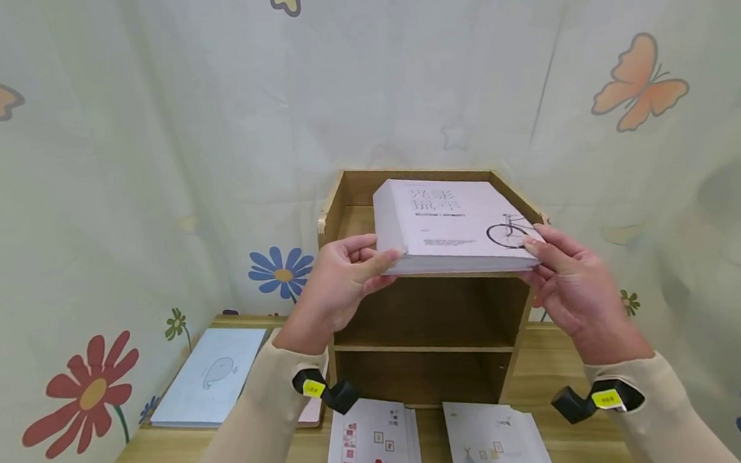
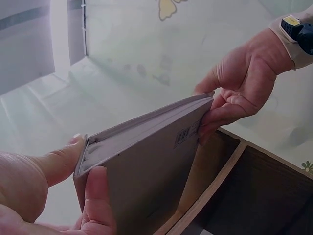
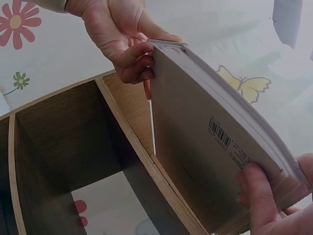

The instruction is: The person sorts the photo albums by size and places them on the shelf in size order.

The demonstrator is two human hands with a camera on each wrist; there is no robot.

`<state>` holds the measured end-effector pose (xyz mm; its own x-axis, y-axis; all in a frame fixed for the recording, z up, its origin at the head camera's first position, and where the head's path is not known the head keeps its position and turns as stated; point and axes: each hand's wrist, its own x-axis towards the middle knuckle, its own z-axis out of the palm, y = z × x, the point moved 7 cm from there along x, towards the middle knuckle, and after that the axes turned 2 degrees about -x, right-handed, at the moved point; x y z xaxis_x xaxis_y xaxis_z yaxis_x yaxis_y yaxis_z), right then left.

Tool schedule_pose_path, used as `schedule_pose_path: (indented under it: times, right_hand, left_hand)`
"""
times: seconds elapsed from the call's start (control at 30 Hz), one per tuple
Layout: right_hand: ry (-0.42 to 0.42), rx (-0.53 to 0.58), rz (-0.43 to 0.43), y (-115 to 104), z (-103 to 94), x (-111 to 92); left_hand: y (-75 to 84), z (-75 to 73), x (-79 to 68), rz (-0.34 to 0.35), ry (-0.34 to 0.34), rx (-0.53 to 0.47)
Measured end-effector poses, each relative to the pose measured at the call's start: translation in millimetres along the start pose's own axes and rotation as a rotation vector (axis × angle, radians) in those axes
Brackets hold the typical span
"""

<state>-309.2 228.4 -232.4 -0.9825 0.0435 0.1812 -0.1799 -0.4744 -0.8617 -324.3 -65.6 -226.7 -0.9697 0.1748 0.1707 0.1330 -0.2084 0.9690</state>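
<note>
A thick white book with a bicycle on its cover is held between both hands over the top of a small wooden shelf. My left hand grips its left near corner, thumb on the cover side and fingers below. On the right near corner, my right hand pinches it the same way. The wrist views show the underside of the book, with a printed barcode, tilted above the shelf's top compartment. The near page edge faces me in the head view.
A light blue book with a whale drawing lies left on the wooden table, beside a partly hidden pink one. Two illustrated booklets, one left and one right, lie before the shelf. Printed curtains surround the table.
</note>
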Motion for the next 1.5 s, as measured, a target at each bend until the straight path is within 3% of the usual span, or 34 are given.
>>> schedule_pose_path:
  times: [0.67, 1.5]
  right_hand:
    - [0.024, 0.017, 0.012, 20, 3.7, -5]
    - [0.026, 0.013, 0.000, 35, 7.2, -5]
  left_hand:
    - [-14.7, -16.5, -4.2, -0.015, 0.036, -0.019]
    - [-23.5, -29.2, -8.0, -0.023, 0.029, -0.024]
